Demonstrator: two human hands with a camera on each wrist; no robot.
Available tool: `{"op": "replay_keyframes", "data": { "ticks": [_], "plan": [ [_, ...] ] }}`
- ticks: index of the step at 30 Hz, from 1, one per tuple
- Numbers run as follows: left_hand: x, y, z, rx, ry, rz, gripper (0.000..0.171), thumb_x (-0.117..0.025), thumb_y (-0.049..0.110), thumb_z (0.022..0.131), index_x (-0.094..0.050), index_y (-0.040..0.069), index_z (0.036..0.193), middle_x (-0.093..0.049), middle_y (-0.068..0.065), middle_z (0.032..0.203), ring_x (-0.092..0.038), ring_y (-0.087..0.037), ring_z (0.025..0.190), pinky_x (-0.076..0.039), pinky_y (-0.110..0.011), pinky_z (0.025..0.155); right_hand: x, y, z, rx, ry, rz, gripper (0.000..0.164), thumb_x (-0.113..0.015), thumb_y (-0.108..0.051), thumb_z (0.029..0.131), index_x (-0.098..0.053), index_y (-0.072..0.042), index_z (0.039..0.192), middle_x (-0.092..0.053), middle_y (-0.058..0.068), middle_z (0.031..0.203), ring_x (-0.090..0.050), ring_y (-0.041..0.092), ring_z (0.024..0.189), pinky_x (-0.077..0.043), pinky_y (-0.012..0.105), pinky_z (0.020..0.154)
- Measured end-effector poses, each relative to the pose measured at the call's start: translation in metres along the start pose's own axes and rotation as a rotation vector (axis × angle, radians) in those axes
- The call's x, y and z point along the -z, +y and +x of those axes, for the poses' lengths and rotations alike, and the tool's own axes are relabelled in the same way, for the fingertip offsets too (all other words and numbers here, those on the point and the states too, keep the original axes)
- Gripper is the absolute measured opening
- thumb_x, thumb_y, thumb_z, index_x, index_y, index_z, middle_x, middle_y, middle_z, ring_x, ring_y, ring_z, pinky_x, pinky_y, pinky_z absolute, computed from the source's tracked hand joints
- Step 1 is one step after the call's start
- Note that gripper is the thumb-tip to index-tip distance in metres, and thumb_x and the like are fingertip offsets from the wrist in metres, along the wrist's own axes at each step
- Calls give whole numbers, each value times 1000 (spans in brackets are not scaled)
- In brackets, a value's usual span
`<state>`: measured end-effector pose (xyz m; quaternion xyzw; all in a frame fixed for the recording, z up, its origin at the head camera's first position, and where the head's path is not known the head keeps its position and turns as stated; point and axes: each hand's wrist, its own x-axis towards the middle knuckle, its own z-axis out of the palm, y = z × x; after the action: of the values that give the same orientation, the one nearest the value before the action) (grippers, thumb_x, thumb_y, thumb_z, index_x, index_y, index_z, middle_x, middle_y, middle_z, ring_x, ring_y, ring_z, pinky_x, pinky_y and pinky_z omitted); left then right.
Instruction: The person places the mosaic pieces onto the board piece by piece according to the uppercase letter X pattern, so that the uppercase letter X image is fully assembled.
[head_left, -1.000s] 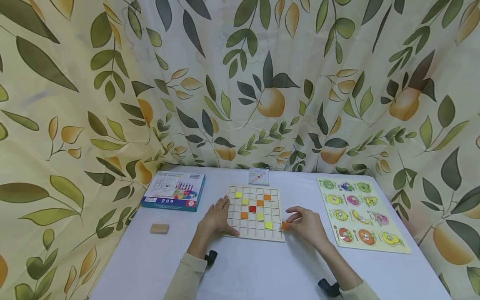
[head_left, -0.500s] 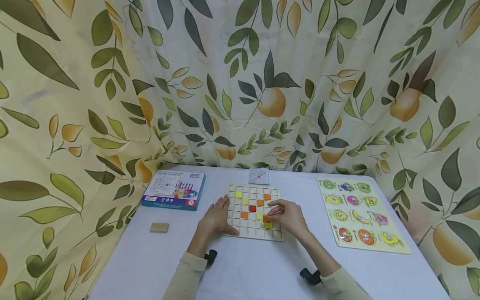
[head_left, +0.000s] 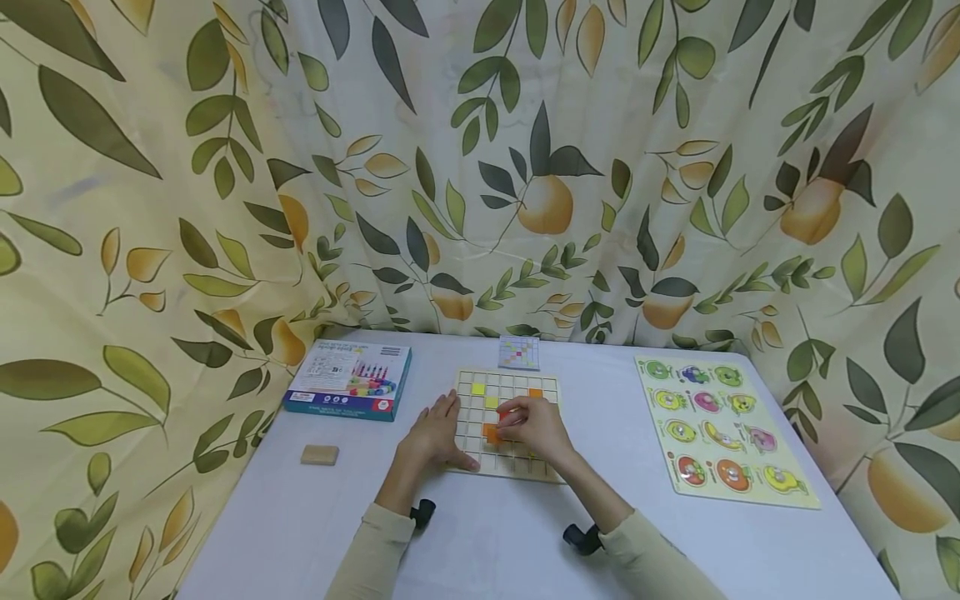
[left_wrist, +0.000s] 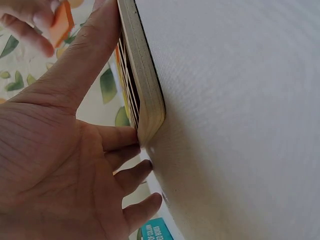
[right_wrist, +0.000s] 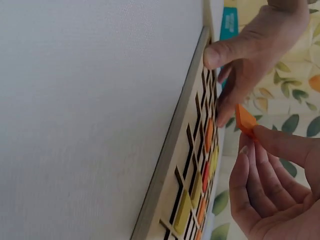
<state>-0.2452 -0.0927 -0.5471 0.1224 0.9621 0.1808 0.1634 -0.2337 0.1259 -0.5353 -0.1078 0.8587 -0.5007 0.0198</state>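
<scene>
A square wooden grid board (head_left: 517, 468) lies mid-table with yellow, orange and red tiles set in some cells. My left hand (head_left: 431, 435) rests at its left side, fingers extended along the edge and thumb on the near-left corner. Between thumb and fingertips my right hand (head_left: 542, 428) pinches an orange square tile (right_wrist: 245, 120), held above the board. Below it in the right wrist view, another orange tile (right_wrist: 209, 134) sits in the grid, near a red tile (right_wrist: 205, 176) and a yellow tile (right_wrist: 183, 212). The right hand covers part of the board in the head view.
Behind the board is a small patterned card (head_left: 518, 352). A teal-edged box (head_left: 348, 380) and a small wooden block (head_left: 319, 455) lie to the left. On the right is a fruit picture board (head_left: 726, 433). A leaf-print curtain (head_left: 480, 167) hangs behind the table.
From beside the board's right edge, my right hand has moved left across the grid, carrying the orange tile. My left hand has stayed at the board's left side.
</scene>
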Motion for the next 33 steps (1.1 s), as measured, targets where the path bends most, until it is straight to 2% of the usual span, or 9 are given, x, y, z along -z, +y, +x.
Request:
{"op": "replay_keyframes", "data": {
  "ticks": [7,15,24,33],
  "plan": [
    [0,-1,1,-6,0,-3,132,-93,57,68,-24,1,165,-17,-13,174,-14,-31,161,-16,-53,128,-16,3,9,1,-16,-51,28,-87,0,81,-78,-1,107,-77,-2,76,-72,10,71,-60,37,82],
    [1,-1,0,-10,-2,-14,132,-93,56,68,-24,1,165,-17,-13,174,-13,-32,161,-16,-54,128,-28,5,16,-25,-59,-53,25,-85,-2,83,-78,-2,108,-76,-3,76,-72,10,70,-57,27,67],
    [1,-1,0,-9,-6,-26,130,-93,56,68,-24,2,165,-18,-13,174,-14,-32,161,-17,-54,128,-38,9,19,25,-62,-43,20,-83,3,82,-78,-1,101,-77,4,79,-73,12,70,-58,26,67],
    [2,-2,0,-13,-7,-11,130,-93,57,69,-23,2,165,-17,-13,174,-13,-32,161,-16,-54,128,-42,2,16,54,-91,-113,17,-81,2,84,-79,-4,100,-75,-1,79,-70,10,71,-59,27,67]
  ]
}}
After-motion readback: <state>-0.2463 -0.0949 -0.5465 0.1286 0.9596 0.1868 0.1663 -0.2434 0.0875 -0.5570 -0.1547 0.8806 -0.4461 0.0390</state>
